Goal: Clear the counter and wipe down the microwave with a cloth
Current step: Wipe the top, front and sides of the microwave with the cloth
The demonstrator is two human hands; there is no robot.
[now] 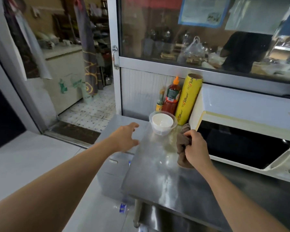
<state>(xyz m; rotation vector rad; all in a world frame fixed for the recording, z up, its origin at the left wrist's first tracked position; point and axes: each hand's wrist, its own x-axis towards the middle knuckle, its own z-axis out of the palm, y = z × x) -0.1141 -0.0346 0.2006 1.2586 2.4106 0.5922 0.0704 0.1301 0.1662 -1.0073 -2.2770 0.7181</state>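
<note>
1. Microwave (241, 128), white, is seen at the right of the steel counter (154, 173), its dark door just beside a bunched brown cloth (182, 144).
2. Stacked bowls (162, 123) at the counter's back could be tipped or slid off by a hasty reach; the sauce bottle (172, 97) and yellow wrap roll (188, 99) behind could be toppled with them.
3. The cloth is gripped by the right hand (197, 148), fingers curled round it.
4. The left hand (124, 136) is held spread and empty, near the bowls but not touching.
</note>
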